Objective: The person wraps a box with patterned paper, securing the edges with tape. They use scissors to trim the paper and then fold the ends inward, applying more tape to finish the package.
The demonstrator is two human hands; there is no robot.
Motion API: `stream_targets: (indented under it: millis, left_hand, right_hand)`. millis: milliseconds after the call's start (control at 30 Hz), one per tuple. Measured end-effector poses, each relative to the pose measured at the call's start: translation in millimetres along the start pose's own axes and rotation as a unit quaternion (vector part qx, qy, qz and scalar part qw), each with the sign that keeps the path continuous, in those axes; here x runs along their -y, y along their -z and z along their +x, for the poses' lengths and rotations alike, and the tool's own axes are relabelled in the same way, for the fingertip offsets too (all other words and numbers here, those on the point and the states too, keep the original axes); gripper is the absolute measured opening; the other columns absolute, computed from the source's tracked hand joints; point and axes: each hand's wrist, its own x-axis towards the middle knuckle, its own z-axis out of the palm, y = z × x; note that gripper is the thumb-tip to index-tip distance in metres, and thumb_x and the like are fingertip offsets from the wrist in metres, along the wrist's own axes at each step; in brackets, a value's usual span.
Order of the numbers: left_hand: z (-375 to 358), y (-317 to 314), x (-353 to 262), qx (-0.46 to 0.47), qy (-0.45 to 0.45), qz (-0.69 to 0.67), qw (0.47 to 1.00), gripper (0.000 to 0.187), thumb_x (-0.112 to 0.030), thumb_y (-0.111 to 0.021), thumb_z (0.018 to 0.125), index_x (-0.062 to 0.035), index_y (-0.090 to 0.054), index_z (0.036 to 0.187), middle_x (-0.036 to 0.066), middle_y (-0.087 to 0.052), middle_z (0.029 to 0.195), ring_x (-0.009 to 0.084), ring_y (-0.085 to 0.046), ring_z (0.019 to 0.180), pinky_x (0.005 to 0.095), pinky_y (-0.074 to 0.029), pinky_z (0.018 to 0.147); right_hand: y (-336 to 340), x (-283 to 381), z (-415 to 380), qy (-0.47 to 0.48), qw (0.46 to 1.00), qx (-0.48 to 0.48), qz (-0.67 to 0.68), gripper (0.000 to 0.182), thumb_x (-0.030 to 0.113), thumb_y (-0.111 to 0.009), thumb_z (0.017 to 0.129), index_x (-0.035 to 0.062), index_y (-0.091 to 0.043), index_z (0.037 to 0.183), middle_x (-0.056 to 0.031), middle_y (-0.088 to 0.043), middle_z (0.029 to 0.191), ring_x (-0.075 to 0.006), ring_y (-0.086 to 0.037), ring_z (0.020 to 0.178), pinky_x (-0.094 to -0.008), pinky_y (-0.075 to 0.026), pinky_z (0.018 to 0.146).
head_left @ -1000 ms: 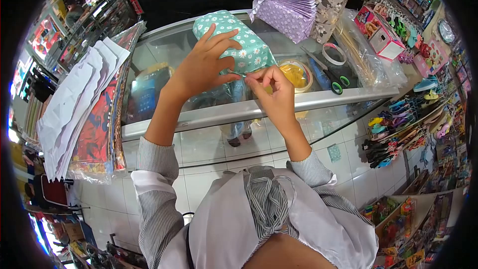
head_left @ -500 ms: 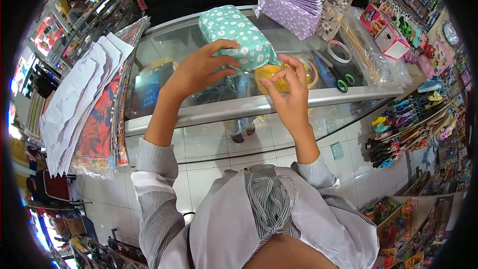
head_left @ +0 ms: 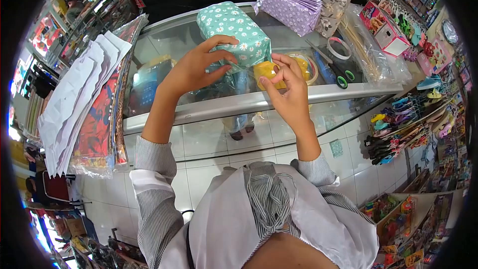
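Observation:
A box wrapped in mint-green paper with white daisies (head_left: 233,26) rests on the glass counter (head_left: 174,35). My left hand (head_left: 196,67) is at its near left side, with curved fingers on the paper and the thumb low at the near end. At the near right corner is my right hand (head_left: 289,82). Its fingers are bent toward the thumb, and whatever is between them is too small to make out. Just behind these fingertips lies a yellow thing (head_left: 269,71), seen beside a roll of tape (head_left: 312,69).
Green-handled scissors (head_left: 340,77) and a white tape roll (head_left: 338,48) lie to the right. A purple wrapped parcel with pleated paper (head_left: 291,10) stands behind. White paper sheets (head_left: 82,94) lie over patterned wrapping paper (head_left: 99,134) at left. The counter has a metal front edge (head_left: 219,104).
The paper at the box's near right corner stuck out before and now sits closer against the box. Both hands have barely moved.

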Motion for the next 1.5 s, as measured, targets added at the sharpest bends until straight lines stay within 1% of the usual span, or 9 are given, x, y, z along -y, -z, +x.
stream_targets:
  millis: [167, 267, 367, 467, 567, 900, 967, 1100, 1500]
  left_hand:
    - [1, -2, 3, -0.015, -0.019, 0.021, 0.999, 0.018, -0.005, -0.069, 0.078, -0.0101, -0.065, 0.095, 0.003, -0.053, 0.127, 0.0266, -0.055, 0.114, 0.0362, -0.048, 0.092]
    - [0, -4, 4, -0.027, -0.026, 0.032, 0.999, 0.017, -0.007, -0.069, 0.078, -0.0103, -0.065, 0.095, 0.002, -0.053, 0.127, 0.0258, -0.057, 0.11, 0.0354, -0.049, 0.089]
    - [0, -5, 3, -0.022, -0.01, 0.019, 1.0, 0.017, -0.006, -0.07, 0.077, -0.0094, -0.065, 0.094, 0.004, -0.053, 0.128, 0.026, -0.054, 0.117, 0.0357, -0.047, 0.093]
    - [0, -5, 1, -0.018, 0.004, 0.015, 1.0, 0.017, -0.005, -0.07, 0.077, -0.0088, -0.066, 0.093, 0.004, -0.053, 0.128, 0.0261, -0.053, 0.12, 0.0358, -0.046, 0.095]
    - [1, -4, -2, -0.021, 0.009, 0.01, 1.0, 0.017, -0.006, -0.07, 0.077, -0.0086, -0.066, 0.093, 0.005, -0.053, 0.128, 0.0258, -0.053, 0.119, 0.0357, -0.046, 0.095]
    - [1, -9, 0, -0.052, -0.014, 0.028, 0.998, 0.018, -0.01, -0.069, 0.079, -0.0112, -0.066, 0.097, 0.001, -0.055, 0.124, 0.023, -0.059, 0.106, 0.0345, -0.05, 0.086]
    - [1, -10, 1, -0.054, -0.017, 0.035, 0.998, 0.019, -0.01, -0.069, 0.078, -0.0115, -0.066, 0.097, 0.0, -0.055, 0.124, 0.0228, -0.059, 0.106, 0.0347, -0.05, 0.086]
    - [0, -8, -1, -0.033, 0.007, 0.017, 0.999, 0.02, -0.006, -0.07, 0.077, -0.0092, -0.068, 0.097, 0.004, -0.053, 0.127, 0.025, -0.055, 0.116, 0.0344, -0.047, 0.094]
    - [1, -8, 3, -0.034, -0.013, 0.03, 0.999, 0.023, -0.006, -0.072, 0.075, -0.0095, -0.067, 0.097, 0.004, -0.054, 0.125, 0.025, -0.056, 0.114, 0.0348, -0.049, 0.092]
  right_hand:
    - [-1, 2, -3, 0.003, 1.0, 0.003, 0.02, 0.021, 0.001, -0.07, 0.076, 0.0001, -0.05, 0.071, -0.0205, -0.054, 0.117, -0.0332, -0.055, 0.11, -0.0381, -0.041, 0.095]
    - [3, 21, -2, 0.082, 0.987, 0.008, -0.14, 0.024, -0.001, -0.072, 0.076, 0.0021, -0.049, 0.069, -0.0174, -0.053, 0.124, -0.0294, -0.056, 0.111, -0.0366, -0.047, 0.087]
    - [-1, 26, -7, 0.082, 0.99, 0.028, -0.11, 0.021, 0.002, -0.07, 0.075, 0.0025, -0.049, 0.072, -0.0162, -0.056, 0.11, -0.033, -0.056, 0.097, -0.0381, -0.041, 0.087]
    - [-8, 26, -15, 0.025, 0.998, 0.048, -0.035, 0.022, 0.001, -0.069, 0.076, 0.0039, -0.048, 0.073, -0.0138, -0.059, 0.103, -0.0322, -0.056, 0.092, -0.0375, -0.041, 0.083]
    - [-13, 29, -16, 0.049, 0.996, 0.042, -0.067, 0.024, -0.003, -0.072, 0.075, 0.0024, -0.049, 0.07, -0.0116, -0.065, 0.097, -0.026, -0.062, 0.088, -0.0328, -0.047, 0.079]
    - [-24, 36, -22, 0.061, 0.992, 0.066, -0.088, 0.023, -0.003, -0.07, 0.075, 0.0038, -0.048, 0.072, -0.0098, -0.065, 0.096, -0.0277, -0.059, 0.089, -0.0354, -0.045, 0.077]
    - [-27, 34, -23, 0.056, 0.993, 0.075, -0.072, 0.021, 0.0, -0.068, 0.076, 0.0049, -0.048, 0.074, -0.0076, -0.063, 0.097, -0.0278, -0.056, 0.09, -0.0371, -0.041, 0.081]
    - [-31, 36, -22, 0.065, 0.991, 0.072, -0.09, 0.024, -0.004, -0.07, 0.075, 0.0034, -0.047, 0.071, -0.0111, -0.066, 0.095, -0.028, -0.059, 0.087, -0.0351, -0.046, 0.075]
    - [-34, 36, -20, 0.039, 0.994, 0.08, -0.058, 0.022, -0.004, -0.069, 0.076, 0.003, -0.048, 0.072, -0.0122, -0.067, 0.093, -0.0264, -0.061, 0.084, -0.034, -0.046, 0.075]
